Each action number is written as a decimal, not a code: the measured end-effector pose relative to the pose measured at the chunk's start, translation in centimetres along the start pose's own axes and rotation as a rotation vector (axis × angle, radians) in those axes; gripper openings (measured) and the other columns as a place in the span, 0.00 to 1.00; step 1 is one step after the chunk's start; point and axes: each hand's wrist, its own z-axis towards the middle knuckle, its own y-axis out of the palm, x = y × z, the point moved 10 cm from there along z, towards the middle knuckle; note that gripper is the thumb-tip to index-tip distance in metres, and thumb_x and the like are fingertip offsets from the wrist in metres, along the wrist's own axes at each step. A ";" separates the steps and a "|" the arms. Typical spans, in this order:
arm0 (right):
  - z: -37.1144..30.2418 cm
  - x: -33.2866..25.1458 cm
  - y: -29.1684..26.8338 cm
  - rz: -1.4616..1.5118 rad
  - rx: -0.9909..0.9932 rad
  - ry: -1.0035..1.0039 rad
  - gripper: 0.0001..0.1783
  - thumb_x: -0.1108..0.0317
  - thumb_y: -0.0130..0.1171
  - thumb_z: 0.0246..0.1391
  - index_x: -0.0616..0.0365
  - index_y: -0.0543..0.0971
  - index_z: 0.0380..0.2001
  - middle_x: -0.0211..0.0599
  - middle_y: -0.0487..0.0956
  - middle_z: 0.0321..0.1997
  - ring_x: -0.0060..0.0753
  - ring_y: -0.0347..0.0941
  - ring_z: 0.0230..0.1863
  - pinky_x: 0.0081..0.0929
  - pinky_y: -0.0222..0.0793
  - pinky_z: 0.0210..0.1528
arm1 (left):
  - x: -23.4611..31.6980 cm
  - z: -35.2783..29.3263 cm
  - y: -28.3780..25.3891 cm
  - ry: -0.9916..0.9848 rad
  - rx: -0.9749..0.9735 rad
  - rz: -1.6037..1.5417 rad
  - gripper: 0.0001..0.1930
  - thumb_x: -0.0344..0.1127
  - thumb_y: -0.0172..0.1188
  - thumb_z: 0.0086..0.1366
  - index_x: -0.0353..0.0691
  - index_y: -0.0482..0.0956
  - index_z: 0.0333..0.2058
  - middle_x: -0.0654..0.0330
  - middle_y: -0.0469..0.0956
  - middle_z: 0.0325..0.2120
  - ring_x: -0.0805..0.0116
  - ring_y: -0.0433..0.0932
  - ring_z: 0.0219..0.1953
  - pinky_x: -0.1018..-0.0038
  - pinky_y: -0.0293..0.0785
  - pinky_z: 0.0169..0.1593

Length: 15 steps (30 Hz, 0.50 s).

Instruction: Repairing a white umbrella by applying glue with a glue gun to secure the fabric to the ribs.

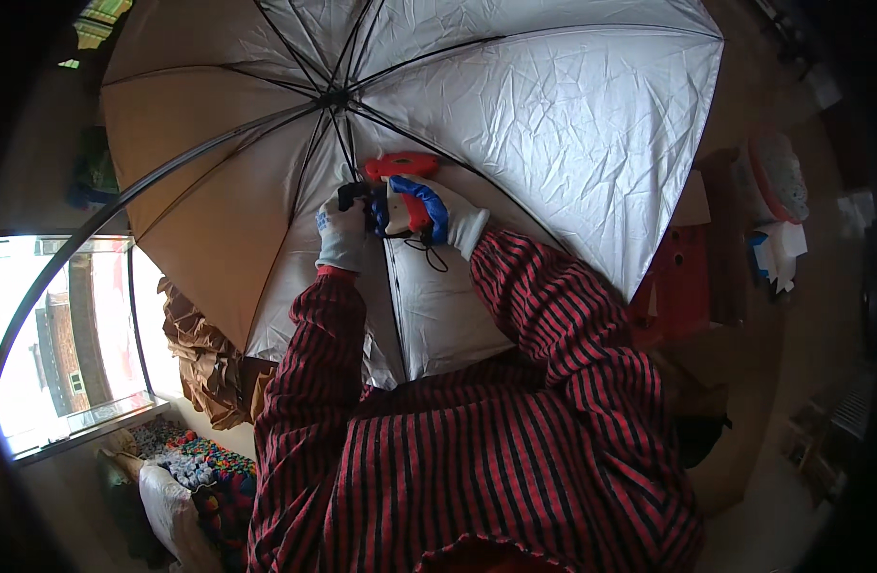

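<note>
- The umbrella spread open right beyond both hands, silver inside showing;
- gloved left hand was curled at a black piece;
- gloved right hand sat alongside, grip impossible to tell; a red object showed just beyond;
- brown paper crumpled near the window.

The spread silver canopy blocks my way ahead and to the right; a dark bar crosses on the left. Between the striped sleeves I see room, though a rib runs behind it
</note>
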 end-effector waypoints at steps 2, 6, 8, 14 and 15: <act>0.0 0.0 1.0 0.012 -0.010 0.014 0.19 0.55 0.44 0.62 0.59 0.72 0.43 0.39 0.79 0.41 0.35 0.77 0.42 0.28 0.70 0.48 | 1.0 -0.3 -0.1 0.064 -0.018 -0.045 0.09 0.32 0.56 0.58 0.36 0.82 0.33 0.61 0.79 0.21 0.74 0.75 0.21 0.75 0.69 0.25; -0.8 -0.2 2.8 0.003 0.025 0.122 0.16 0.57 0.45 0.60 0.58 0.72 0.41 0.36 0.79 0.38 0.34 0.76 0.39 0.27 0.70 0.47 | 2.5 -1.0 -0.4 0.157 -0.039 -0.049 0.08 0.32 0.56 0.59 0.36 0.82 0.34 0.66 0.78 0.20 0.77 0.73 0.21 0.76 0.69 0.24; -0.7 -0.1 2.3 -0.003 0.049 0.162 0.14 0.58 0.46 0.60 0.57 0.72 0.40 0.34 0.79 0.37 0.34 0.76 0.39 0.27 0.70 0.46 | 3.3 -1.2 -0.2 0.194 -0.055 -0.039 0.09 0.32 0.56 0.59 0.36 0.82 0.34 0.66 0.78 0.20 0.77 0.73 0.22 0.76 0.69 0.24; 1.6 -1.1 4.0 -0.851 -0.308 -0.115 0.07 0.65 0.52 0.50 0.51 0.72 0.33 0.27 0.76 0.30 0.27 0.73 0.35 0.26 0.65 0.46 | 1.4 0.1 -0.4 0.163 -0.043 -0.007 0.10 0.34 0.56 0.57 0.38 0.81 0.35 0.57 0.79 0.22 0.71 0.76 0.23 0.72 0.70 0.27; 1.6 -0.4 3.4 -0.423 -0.234 0.074 0.06 0.67 0.54 0.48 0.50 0.72 0.32 0.26 0.75 0.29 0.26 0.72 0.35 0.26 0.64 0.47 | 1.4 0.1 -0.4 0.175 -0.030 -0.031 0.10 0.34 0.56 0.56 0.39 0.81 0.35 0.54 0.79 0.21 0.68 0.77 0.23 0.71 0.70 0.28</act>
